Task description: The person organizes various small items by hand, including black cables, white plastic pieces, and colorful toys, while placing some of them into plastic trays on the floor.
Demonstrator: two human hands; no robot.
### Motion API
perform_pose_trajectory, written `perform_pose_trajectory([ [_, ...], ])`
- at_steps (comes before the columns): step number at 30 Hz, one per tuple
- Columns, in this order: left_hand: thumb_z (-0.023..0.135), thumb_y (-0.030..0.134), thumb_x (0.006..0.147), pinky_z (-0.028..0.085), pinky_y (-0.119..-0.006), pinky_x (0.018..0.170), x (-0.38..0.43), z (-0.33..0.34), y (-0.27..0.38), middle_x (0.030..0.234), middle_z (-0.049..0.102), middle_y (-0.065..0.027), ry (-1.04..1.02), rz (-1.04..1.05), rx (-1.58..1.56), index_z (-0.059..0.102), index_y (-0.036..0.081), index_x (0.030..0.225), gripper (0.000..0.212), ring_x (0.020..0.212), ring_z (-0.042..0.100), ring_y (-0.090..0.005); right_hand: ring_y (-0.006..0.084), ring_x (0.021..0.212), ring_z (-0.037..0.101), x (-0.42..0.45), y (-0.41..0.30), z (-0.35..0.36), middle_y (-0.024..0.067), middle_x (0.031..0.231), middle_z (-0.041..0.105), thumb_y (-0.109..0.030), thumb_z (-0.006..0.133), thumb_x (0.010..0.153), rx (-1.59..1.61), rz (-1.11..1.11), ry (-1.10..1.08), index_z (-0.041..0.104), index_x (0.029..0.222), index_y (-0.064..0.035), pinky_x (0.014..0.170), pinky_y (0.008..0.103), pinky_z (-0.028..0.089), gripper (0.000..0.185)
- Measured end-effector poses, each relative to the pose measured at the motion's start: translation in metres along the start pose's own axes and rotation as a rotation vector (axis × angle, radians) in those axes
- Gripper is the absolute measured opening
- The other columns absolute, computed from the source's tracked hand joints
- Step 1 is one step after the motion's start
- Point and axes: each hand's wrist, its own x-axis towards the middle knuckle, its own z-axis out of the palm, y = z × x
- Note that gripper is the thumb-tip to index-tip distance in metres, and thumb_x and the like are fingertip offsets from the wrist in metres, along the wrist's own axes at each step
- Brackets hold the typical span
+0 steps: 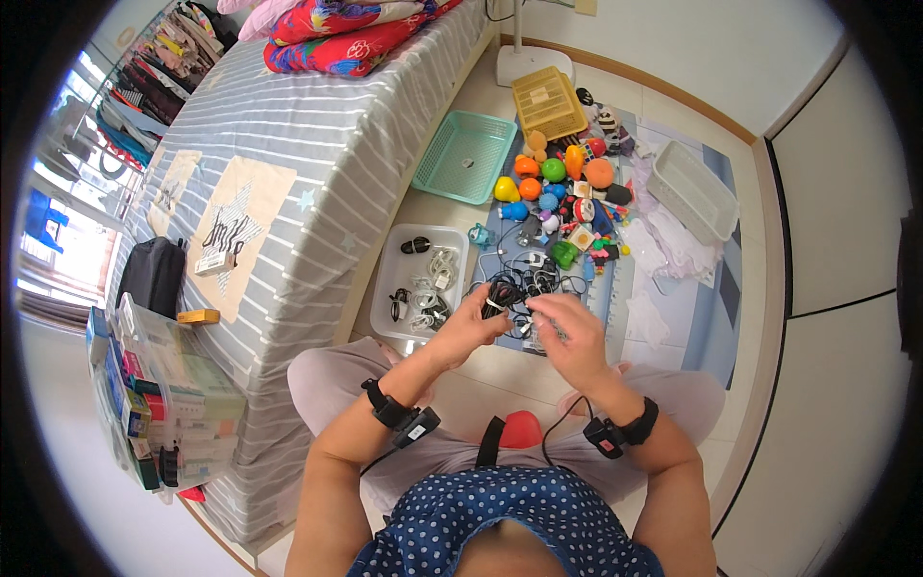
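Note:
My left hand (470, 323) grips a coiled black cable bundle (502, 294) with a pale tie around it. Close by on the right, my right hand (577, 337) has bent fingers at the bundle's edge; whether they pinch a strand is hard to see. Beneath and beyond both hands lies a tangle of black and white cables (542, 274) on a patterned mat. To the left, a white plastic tray (395, 270) on the floor holds several coiled cables, among them a black coil (414, 245) and a white coil (442, 267).
Beyond the cables are piled toys (554, 170), with a teal basket (461, 164), a yellow basket (548, 102) and a grey-white basket (694, 191) around them. A bed (317, 144) with striped bedding borders the left; on it stands a clear plastic bin (205, 389) of boxes. Cabinet doors (815, 216) line the right.

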Motion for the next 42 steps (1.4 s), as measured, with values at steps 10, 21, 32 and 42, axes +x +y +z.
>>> perform_pose_trajectory([
  [10,0.052,-0.003,0.079,0.035,-0.020,0.053,-0.002,0.003,-0.014,0.084,0.052,-0.0022,-0.157,0.044,0.024,0.036,0.007,0.125,0.050,0.062,0.045,-0.0085,0.0124,0.079,0.061,0.007,0.009,0.002,0.0090,0.097,0.062,-0.002,0.067,0.078,0.261,0.306,-0.156,0.059,0.112,-0.0010,0.063,0.0235,0.051,0.034],
  [21,0.062,0.015,0.090,0.052,-0.023,0.064,-0.003,-0.011,-0.012,0.091,0.066,-0.0075,-0.034,-0.016,-0.283,0.060,-0.001,0.106,0.023,0.077,0.066,-0.0159,0.0093,0.073,0.060,0.006,0.022,0.002,0.0059,0.091,0.062,-0.001,0.061,0.084,0.753,0.689,-0.098,0.054,0.115,0.0025,0.066,0.0221,0.050,0.032],
  [32,0.061,0.018,0.090,0.051,-0.025,0.072,0.000,-0.030,-0.021,0.096,0.062,-0.0033,0.009,-0.003,0.013,0.058,0.004,0.110,0.025,0.082,0.061,-0.0113,0.0105,0.077,0.061,0.003,0.036,0.022,0.0067,0.093,0.063,-0.003,0.062,0.086,0.737,0.728,-0.176,0.054,0.111,0.0018,0.066,0.0223,0.051,0.027],
  [42,0.051,0.019,0.092,0.048,-0.027,0.071,-0.023,-0.125,0.052,0.097,0.062,-0.0048,0.371,-0.022,-0.448,0.056,0.007,0.104,0.017,0.083,0.060,-0.0145,0.0150,0.085,0.063,0.061,0.052,0.070,0.0074,0.098,0.061,-0.009,0.062,0.088,0.790,0.877,-0.192,0.050,0.115,-0.0017,0.071,0.0244,0.052,0.030],
])
